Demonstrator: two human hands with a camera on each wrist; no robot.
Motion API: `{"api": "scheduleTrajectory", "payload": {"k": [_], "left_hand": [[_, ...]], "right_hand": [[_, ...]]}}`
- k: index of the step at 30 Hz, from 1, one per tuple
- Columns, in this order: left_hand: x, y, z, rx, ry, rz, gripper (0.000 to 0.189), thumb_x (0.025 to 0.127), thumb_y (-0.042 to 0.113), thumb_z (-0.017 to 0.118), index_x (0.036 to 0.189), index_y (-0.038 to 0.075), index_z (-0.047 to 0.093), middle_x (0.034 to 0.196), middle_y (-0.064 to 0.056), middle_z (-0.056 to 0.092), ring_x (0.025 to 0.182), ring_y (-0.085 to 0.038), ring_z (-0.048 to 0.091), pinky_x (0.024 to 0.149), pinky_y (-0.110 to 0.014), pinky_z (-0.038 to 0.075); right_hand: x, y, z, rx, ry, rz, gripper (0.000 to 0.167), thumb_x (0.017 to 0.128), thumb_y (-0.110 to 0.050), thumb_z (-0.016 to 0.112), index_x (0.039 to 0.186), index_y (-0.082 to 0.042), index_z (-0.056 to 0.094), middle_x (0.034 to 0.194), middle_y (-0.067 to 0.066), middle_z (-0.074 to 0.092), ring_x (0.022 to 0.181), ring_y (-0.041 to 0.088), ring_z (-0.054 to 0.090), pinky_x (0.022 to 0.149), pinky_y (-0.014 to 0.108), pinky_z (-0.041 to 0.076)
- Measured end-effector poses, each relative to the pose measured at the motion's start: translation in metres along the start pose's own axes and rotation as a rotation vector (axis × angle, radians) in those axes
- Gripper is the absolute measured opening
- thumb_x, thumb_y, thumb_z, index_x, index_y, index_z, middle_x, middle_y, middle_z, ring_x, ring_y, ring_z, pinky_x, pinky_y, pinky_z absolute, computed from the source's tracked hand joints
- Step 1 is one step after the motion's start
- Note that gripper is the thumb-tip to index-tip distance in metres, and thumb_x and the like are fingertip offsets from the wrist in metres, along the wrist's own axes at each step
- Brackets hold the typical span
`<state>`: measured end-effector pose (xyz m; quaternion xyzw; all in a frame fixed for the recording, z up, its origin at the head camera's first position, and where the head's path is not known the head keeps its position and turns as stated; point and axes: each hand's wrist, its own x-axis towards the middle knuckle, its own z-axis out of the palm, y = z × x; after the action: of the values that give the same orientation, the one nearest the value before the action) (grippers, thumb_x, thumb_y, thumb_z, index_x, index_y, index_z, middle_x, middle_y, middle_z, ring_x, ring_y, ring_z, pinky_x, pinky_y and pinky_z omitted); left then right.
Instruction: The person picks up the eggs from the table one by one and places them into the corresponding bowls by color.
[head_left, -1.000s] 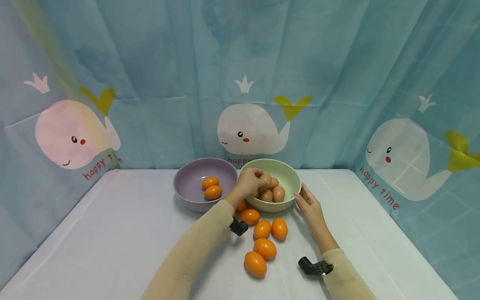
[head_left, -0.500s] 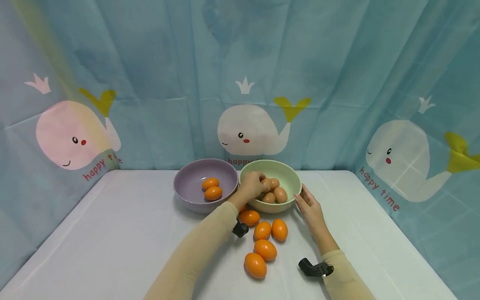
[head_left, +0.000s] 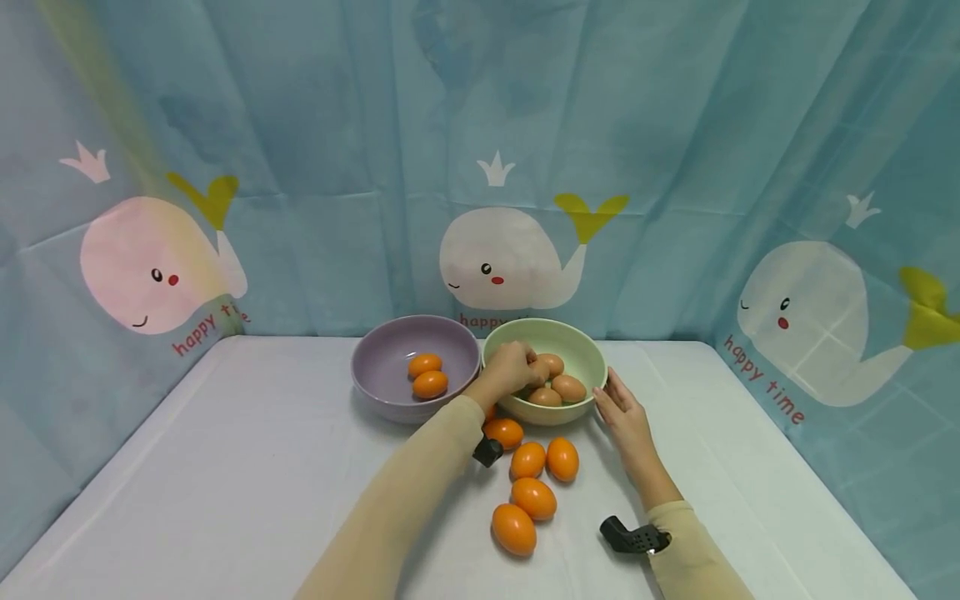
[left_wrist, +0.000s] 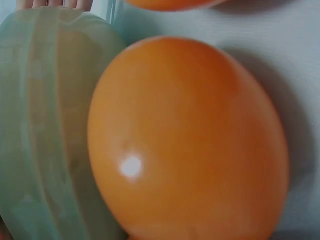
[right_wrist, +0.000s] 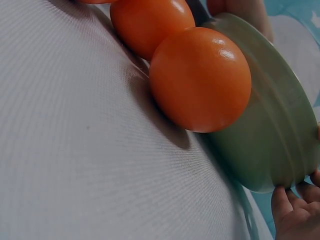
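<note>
My left hand (head_left: 510, 368) reaches into the pale green bowl (head_left: 588, 358), its bent fingers around a brown egg (head_left: 539, 374); part of the grip is hidden. Several more brown eggs (head_left: 568, 388) lie in this bowl. At the bowl's right side, my right hand (head_left: 626, 425) rests its extended fingers and thumb against the outer wall. Its fingertips (right_wrist: 281, 197) touch the green wall low down in the right wrist view. A large orange egg (left_wrist: 190, 140) fills most of the left wrist view, beside the bowl wall (left_wrist: 40, 125).
A purple bowl (head_left: 375, 367) stands left of the green one, with two orange eggs (head_left: 430, 384) inside. Several orange eggs (head_left: 534, 498) lie in a loose line on the white table (head_left: 262, 483), from the bowls toward the front. A blue whale-print curtain (head_left: 337, 167) hangs behind.
My left hand has lowered slightly and moved right inside the green bowl with its egg. The brown eggs at the front have shifted right. My right hand stays at the bowl's side.
</note>
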<state>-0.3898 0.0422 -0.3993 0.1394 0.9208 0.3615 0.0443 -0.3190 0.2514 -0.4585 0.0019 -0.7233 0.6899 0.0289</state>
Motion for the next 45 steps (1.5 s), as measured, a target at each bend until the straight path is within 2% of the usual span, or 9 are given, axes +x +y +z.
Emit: {"api": "scheduleTrajectory", "payload": {"k": [5,12,18,24,27,33,36,41,45], "left_hand": [[0.004,0.003,0.0,0.04,-0.008,0.002,0.032,0.082,0.017,0.08,0.108,0.0,0.07,0.107,-0.011,0.072,0.092,-0.02,0.062,0.092,-0.035,0.055],[0.008,0.005,0.001,0.057,-0.04,-0.015,0.019,0.084,0.019,0.077,0.094,0.003,0.071,0.087,-0.006,0.065,0.077,-0.018,0.056,0.071,-0.025,0.047],[0.01,0.006,0.001,0.043,-0.046,-0.018,0.023,0.084,0.019,0.077,0.098,0.002,0.071,0.093,-0.008,0.068,0.083,-0.019,0.059,0.08,-0.028,0.053],[0.01,0.004,0.001,0.062,-0.027,-0.03,0.02,0.087,0.019,0.073,0.1,0.003,0.071,0.096,-0.008,0.07,0.082,-0.017,0.06,0.074,-0.026,0.052],[0.004,0.002,0.001,-0.007,0.005,-0.03,0.023,0.09,0.015,0.07,0.109,0.002,0.07,0.105,-0.01,0.071,0.086,-0.019,0.065,0.076,-0.028,0.057],[-0.024,-0.005,-0.003,-0.27,0.11,0.056,0.03,0.09,0.012,0.071,0.118,0.003,0.069,0.119,-0.016,0.071,0.112,-0.027,0.068,0.097,-0.04,0.056],[-0.048,-0.011,-0.008,-0.376,0.125,0.093,0.031,0.089,0.013,0.073,0.119,0.005,0.069,0.121,-0.016,0.071,0.114,-0.029,0.067,0.097,-0.041,0.056],[-0.089,-0.022,-0.018,-0.41,0.098,0.109,0.034,0.088,0.017,0.074,0.121,0.007,0.069,0.123,-0.012,0.07,0.114,-0.03,0.066,0.097,-0.04,0.056],[-0.113,-0.029,-0.022,-0.396,0.09,0.144,0.037,0.085,0.02,0.079,0.118,0.005,0.07,0.118,-0.01,0.072,0.112,-0.031,0.067,0.096,-0.04,0.056]], "right_hand": [[0.0,-0.002,-0.001,-0.001,0.0,0.001,0.068,0.104,-0.03,0.053,0.16,-0.014,0.018,0.166,0.003,0.02,0.153,0.017,0.02,0.101,0.006,0.038],[0.001,-0.005,-0.003,-0.03,0.002,-0.003,0.065,0.105,-0.028,0.05,0.16,-0.015,0.017,0.166,0.0,0.019,0.154,0.015,0.019,0.107,0.013,0.036],[0.001,-0.007,-0.005,-0.038,0.006,-0.002,0.066,0.104,-0.03,0.05,0.16,-0.016,0.017,0.166,-0.001,0.019,0.153,0.015,0.02,0.107,0.014,0.036],[0.004,-0.006,-0.003,-0.032,0.005,-0.012,0.066,0.104,-0.029,0.051,0.16,-0.015,0.018,0.166,0.001,0.02,0.153,0.016,0.02,0.108,0.015,0.036],[0.005,-0.004,-0.002,-0.029,0.001,-0.009,0.066,0.104,-0.029,0.052,0.16,-0.015,0.018,0.166,0.002,0.02,0.153,0.017,0.021,0.107,0.015,0.036],[0.001,0.0,-0.001,-0.031,0.005,0.0,0.065,0.105,-0.027,0.051,0.159,-0.014,0.019,0.166,0.003,0.019,0.153,0.018,0.021,0.104,0.011,0.038],[0.0,0.0,0.0,-0.029,0.001,-0.006,0.065,0.105,-0.026,0.051,0.159,-0.014,0.018,0.166,0.004,0.019,0.153,0.018,0.02,0.105,0.012,0.037],[0.0,0.0,0.002,-0.028,-0.002,-0.012,0.064,0.105,-0.025,0.05,0.159,-0.014,0.019,0.166,0.004,0.019,0.153,0.018,0.021,0.109,0.017,0.035],[0.0,0.0,0.001,-0.024,0.004,-0.008,0.065,0.105,-0.026,0.051,0.159,-0.014,0.018,0.166,0.004,0.019,0.153,0.017,0.02,0.108,0.016,0.035]]}}
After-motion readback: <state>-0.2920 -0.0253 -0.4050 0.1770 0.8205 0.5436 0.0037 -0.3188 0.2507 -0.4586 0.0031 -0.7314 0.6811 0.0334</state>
